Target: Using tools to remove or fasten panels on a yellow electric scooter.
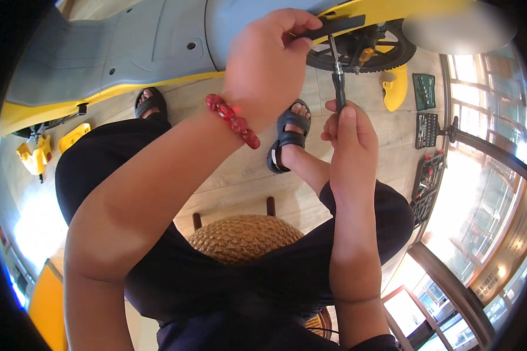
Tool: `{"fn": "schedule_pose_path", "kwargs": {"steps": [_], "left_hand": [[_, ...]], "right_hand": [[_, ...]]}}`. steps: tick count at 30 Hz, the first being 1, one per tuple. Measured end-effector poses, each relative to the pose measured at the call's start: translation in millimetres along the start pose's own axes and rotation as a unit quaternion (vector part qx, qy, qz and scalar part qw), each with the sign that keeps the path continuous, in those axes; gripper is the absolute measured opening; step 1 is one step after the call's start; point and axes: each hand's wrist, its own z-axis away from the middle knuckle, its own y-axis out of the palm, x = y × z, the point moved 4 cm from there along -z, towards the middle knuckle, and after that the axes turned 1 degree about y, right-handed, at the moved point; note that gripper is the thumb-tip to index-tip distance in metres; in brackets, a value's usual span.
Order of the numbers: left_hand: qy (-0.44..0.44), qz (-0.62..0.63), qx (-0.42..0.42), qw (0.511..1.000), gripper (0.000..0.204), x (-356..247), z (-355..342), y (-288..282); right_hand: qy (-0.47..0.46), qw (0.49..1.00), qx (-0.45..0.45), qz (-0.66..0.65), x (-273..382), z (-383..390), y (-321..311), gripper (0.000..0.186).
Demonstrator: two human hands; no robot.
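Observation:
My left hand (269, 61), with a red bead bracelet (233, 120) on its wrist, is raised and closed on a flat black part (336, 26) at the underside of a grey and yellow scooter body (129, 52). My right hand (348, 137) grips the dark handle of a screwdriver-like tool (338, 73), whose shaft points up to that black part. Behind the tool sits a black wheel (363, 52).
I sit on a woven stool (240, 237), feet in black sandals on a wooden floor. Open tool cases (425, 126) lie on the floor at right beside a loose yellow panel (395, 88). More yellow parts (35, 155) lie at left. Large windows run along the right.

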Motion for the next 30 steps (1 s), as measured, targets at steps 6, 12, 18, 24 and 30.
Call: {"fn": "schedule_pose_path", "kwargs": {"steps": [6, 12, 18, 24, 30], "left_hand": [[-0.068, -0.021, 0.012, 0.997, 0.020, -16, -2, -1], [-0.054, -0.025, 0.020, 0.998, 0.014, -23, 1, -1], [-0.093, 0.031, 0.012, 0.995, 0.015, -12, -4, 1], [-0.140, 0.016, -0.019, 0.990, 0.016, -25, -2, 0], [0.028, -0.134, -0.044, 0.990, 0.015, -24, -3, -6]], "right_hand": [[0.001, 1.000, -0.008, -0.017, 0, 2, 1, 0.031], [-0.007, 1.000, -0.028, 0.008, 7, 4, -1, 0.032], [0.000, 0.999, -0.039, 0.017, 11, 2, 0, 0.031], [-0.039, 0.996, -0.050, 0.061, 15, 1, 0, 0.031], [-0.090, 0.983, -0.090, 0.129, 21, 6, 2, 0.030]]}}
